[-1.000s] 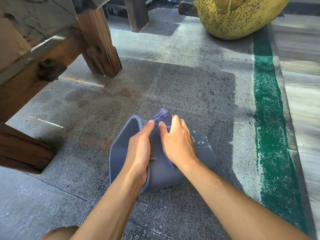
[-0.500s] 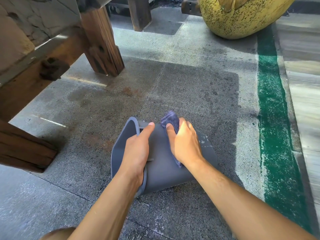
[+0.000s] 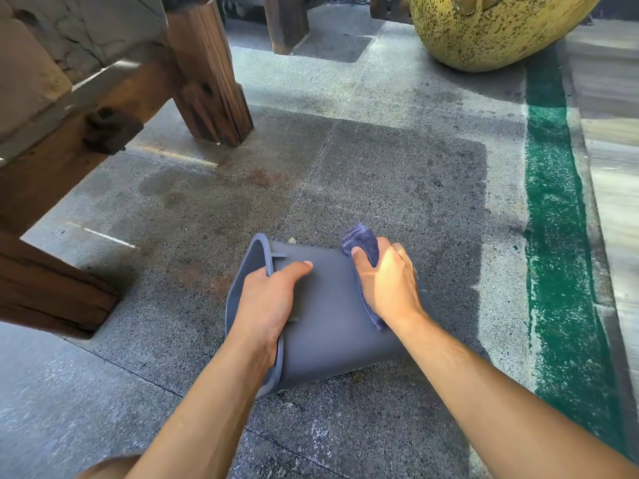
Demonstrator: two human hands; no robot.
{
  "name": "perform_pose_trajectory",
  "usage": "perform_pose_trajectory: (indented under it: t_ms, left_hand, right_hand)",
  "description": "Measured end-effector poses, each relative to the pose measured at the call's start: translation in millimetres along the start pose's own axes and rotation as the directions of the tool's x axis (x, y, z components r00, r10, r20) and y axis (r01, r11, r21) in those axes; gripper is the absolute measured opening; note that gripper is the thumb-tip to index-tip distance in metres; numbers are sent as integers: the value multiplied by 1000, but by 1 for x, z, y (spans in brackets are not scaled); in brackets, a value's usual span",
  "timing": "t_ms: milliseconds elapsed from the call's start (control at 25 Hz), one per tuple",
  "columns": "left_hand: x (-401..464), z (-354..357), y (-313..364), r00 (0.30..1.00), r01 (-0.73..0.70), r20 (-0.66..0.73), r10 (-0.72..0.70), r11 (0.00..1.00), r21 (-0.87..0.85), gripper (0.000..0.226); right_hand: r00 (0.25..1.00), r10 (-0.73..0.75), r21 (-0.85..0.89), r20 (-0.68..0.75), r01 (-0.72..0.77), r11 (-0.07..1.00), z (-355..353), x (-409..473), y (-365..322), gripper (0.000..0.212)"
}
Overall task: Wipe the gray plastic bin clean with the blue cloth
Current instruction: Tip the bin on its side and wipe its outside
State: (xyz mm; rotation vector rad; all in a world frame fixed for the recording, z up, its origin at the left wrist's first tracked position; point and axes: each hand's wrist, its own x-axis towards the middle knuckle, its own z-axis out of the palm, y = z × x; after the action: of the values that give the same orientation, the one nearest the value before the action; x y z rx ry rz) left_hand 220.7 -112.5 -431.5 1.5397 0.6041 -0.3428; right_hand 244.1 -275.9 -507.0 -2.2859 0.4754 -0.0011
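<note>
The gray plastic bin [image 3: 328, 316], judged light, stiff and smooth, is lain on its side on the stone floor [image 3: 380, 174], clasped at its rim by the left hand [image 3: 268, 300] while the blue cloth [image 3: 363, 245] is clenched against its wall by the right hand [image 3: 389, 283].

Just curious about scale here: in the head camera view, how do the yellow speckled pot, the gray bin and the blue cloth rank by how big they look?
1. Gray bin
2. Yellow speckled pot, cut off by the frame and farther away, so this ranking is unsure
3. Blue cloth, mostly hidden under the right hand
</note>
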Motion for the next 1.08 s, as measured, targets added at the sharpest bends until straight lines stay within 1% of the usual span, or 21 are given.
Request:
perform_pose_trajectory:
  t_ms: [120, 280, 400, 520, 760, 960, 1080]
  left_hand:
    - [3, -4, -1, 1000, 1, -2, -1, 1000, 18, 21]
    - [6, -10, -1, 1000, 19, -4, -19, 999, 32, 16]
    - [7, -16, 0, 999, 34, 9, -34, 999, 15, 13]
    - [7, -22, -1, 998, 64, 28, -64, 998, -25, 11]
    - [8, -29, 4, 995, 93, 43, -90, 993, -67, 11]
    - [7, -28, 2, 994, 91, 61, -88, 994, -65, 13]
    - [7, -28, 2, 995, 84, 67, -79, 994, -66, 11]
  right_hand:
    - [1000, 1, 29, -8, -1, 1000, 0, 4, 8, 37]
    - [999, 30, 5, -20, -30, 1000, 0, 12, 23, 38]
    - [998, 49, -21, -32, -50, 999, -1, 18, 36, 40]
    - [996, 78, -7, -50, -79, 997, -4, 22, 46, 39]
    - [983, 164, 14, -83, -163, 987, -8, 29, 58, 42]
    - [962, 242, 7, -125, -243, 970, -14, 35, 67, 40]
    - [951, 276, -31, -140, -283, 959, -15, 35, 76, 43]
